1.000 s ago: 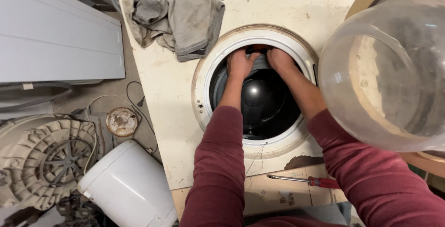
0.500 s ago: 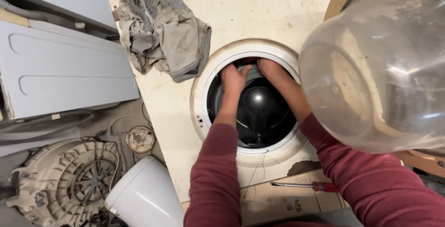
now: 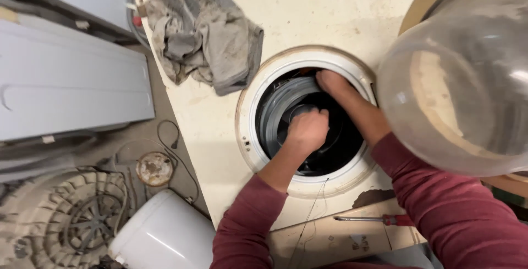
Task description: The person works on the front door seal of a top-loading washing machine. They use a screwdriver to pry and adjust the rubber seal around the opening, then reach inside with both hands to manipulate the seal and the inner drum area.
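left hand: grip closed on grey door gasket, frame centre | right hand: grip hidden, cannot tell, at drum opening upper edge

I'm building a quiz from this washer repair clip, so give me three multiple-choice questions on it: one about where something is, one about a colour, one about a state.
1. Where does the screwdriver lie?
A. on the crumpled cloth
B. on the panel below the round opening
C. inside the drum

2. What colour are the person's sleeves?
A. dark red
B. blue
C. white

3. How is the left hand placed?
A. flat on the floor
B. holding the screwdriver
C. closed on the grey door seal inside the round opening

Answers:
1 B, it rests on the cream panel between the sleeves.
2 A, both forearms are covered in dark red.
3 C, its fingers curl around the seal's inner lip, while the right hand reaches in at the top edge.
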